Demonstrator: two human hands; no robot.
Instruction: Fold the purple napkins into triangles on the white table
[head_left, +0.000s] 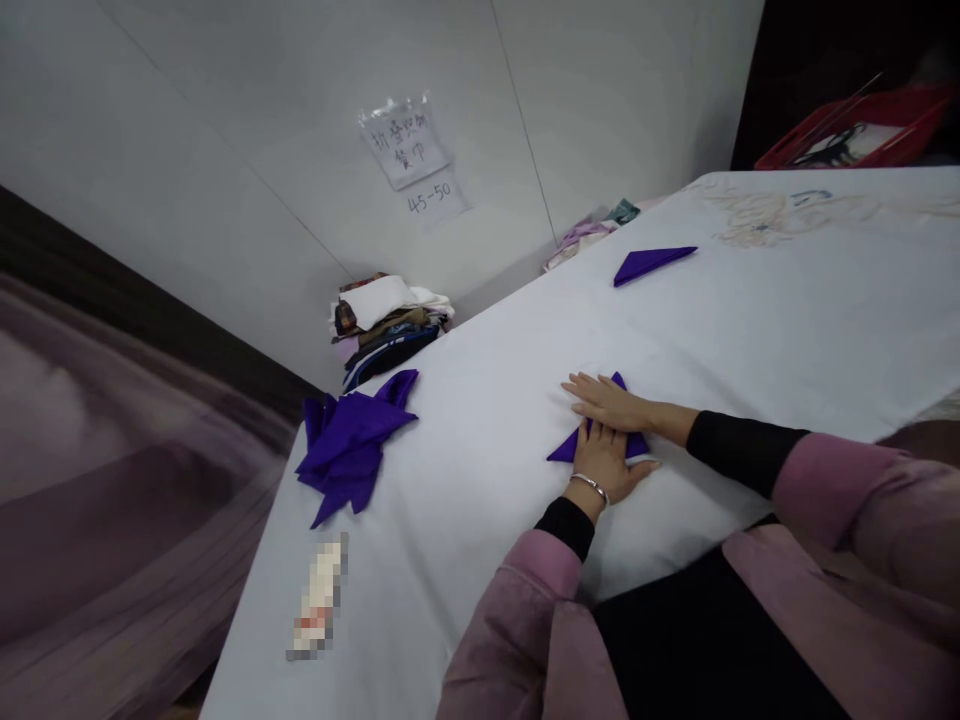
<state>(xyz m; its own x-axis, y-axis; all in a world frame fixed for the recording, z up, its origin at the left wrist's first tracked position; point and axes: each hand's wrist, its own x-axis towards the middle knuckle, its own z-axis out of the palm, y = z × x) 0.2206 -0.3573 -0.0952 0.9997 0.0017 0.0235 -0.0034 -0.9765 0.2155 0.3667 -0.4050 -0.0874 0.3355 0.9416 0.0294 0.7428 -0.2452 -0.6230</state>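
A purple cloth napkin [566,447], folded into a triangle, lies on the white-covered table under both my hands. My left hand [606,466], with a silver bracelet at the wrist, presses flat on its lower part, fingers stretched out and thumb apart. Across the upper part rests my right hand [613,403], its fingers extended toward the left. Much of the cloth is hidden beneath the hands. Farther back on the table is another purple napkin [652,263], folded into a narrow triangle. A loose heap of purple napkins [352,445] sits at the table's left edge.
A pile of mixed fabrics [390,320] stands against the wall, with more cloth [581,240] farther along. A blurred-out item [321,598] lies at the front left. Behind the table is a red basket [862,130] holding scissors. Handwritten paper signs [405,145] hang on the wall.
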